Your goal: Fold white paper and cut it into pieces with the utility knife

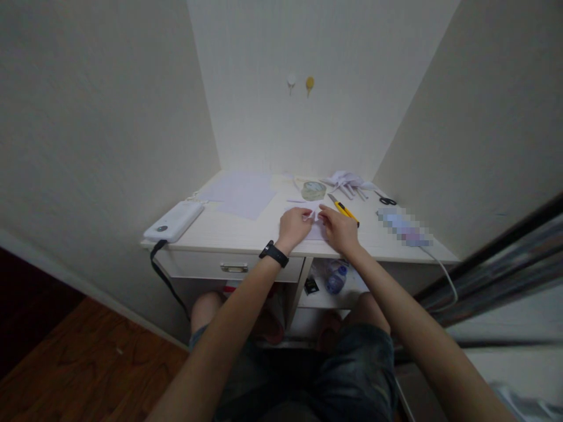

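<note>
The smooth white desk [215,230] bore, near its front edge, the pale paper [315,234], thin, probably very light, quick to crease or tear, and best taken lightly by its edges. The left hand [295,227] and right hand [338,230] appeared to pinch its raised folds, fingertips close together, beside a slim, hard-looking yellow cutter [344,211].
</note>
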Available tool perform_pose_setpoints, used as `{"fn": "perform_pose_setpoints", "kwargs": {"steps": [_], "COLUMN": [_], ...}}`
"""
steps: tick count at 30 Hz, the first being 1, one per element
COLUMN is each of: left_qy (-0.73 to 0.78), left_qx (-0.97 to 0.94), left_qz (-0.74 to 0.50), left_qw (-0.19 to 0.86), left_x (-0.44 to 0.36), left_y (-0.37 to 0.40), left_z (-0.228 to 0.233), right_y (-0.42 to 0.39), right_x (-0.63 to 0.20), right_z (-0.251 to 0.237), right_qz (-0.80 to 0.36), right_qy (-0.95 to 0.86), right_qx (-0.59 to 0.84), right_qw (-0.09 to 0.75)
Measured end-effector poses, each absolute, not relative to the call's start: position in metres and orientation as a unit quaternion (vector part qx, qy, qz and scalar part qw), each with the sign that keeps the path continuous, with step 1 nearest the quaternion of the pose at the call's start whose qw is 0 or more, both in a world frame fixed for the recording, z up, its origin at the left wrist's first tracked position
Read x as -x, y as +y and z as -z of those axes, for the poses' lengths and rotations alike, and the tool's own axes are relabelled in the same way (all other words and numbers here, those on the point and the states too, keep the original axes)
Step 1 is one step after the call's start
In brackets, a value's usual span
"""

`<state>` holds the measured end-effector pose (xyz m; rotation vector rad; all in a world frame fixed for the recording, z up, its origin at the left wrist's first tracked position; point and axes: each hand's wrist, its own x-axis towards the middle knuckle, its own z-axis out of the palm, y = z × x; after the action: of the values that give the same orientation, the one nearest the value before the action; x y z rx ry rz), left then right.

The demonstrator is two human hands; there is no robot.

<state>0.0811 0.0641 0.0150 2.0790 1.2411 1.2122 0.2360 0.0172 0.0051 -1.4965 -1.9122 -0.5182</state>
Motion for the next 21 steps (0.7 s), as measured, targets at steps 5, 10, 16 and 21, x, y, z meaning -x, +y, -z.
{"fn": "perform_pose_setpoints", "kwargs": {"steps": [5,10,16,21], "left_qy": [0.437,0.432,0.437,0.438], "left_qx": [-0.792,-0.809,-0.802,-0.804], "left_qz": [-0.385,-0.36,-0.371,-0.368], "left_qw": [0.185,0.17,0.17,0.166], "left_x": [-0.0806,-0.0805,-0.0794,-0.0797], "left_y": [0.0637,0.0628,0.0627,0.0641], "left_z": [-0.0135,-0.0145,-0.0143,-0.0129], "right_y": [0.0188,0.0184,0.0161,0.0145], "right_x": [-0.237,-0.2354,-0.2318,-0.2313], "right_z": [-0.0039,-0.0059,-0.0094,-0.0097], "right_qz": [0.191,0.173,0.159,0.159], "right_qy": [-0.728,-0.724,-0.72,-0.722], "right_qx": [0.569,0.583,0.609,0.604], "right_qw": [0.332,0.326,0.294,0.298]}}
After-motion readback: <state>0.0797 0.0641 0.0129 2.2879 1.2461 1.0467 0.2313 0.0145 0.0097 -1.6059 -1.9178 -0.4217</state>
